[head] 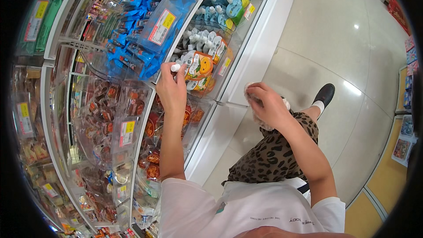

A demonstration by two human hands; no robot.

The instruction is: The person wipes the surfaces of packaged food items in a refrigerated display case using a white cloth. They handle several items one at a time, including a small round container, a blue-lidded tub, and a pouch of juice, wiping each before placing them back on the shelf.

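My left hand (172,87) pinches an orange-and-white spouted drink pouch (201,65) near its white cap (175,68). The pouch is tilted on its side over a clear plastic shelf bin, and a smiling orange is printed on its front. Behind it, more orange pouches (218,48) with white caps lean together in the same bin. Out over the aisle, beside the white shelf base, my right hand (269,105) grips a crumpled, fluffy pale pink cloth (258,121), partly hidden by the fingers.
Blue spouted pouches (235,5) fill the adjoining bin. Blue-wrapped snacks (132,36) and red-brown packaged snacks (104,119) crowd the tier above, behind clear bins with price labels (162,26). A white shelf base (261,39) borders the tiled floor (320,39). Yellow display units (390,178) stand across the aisle.
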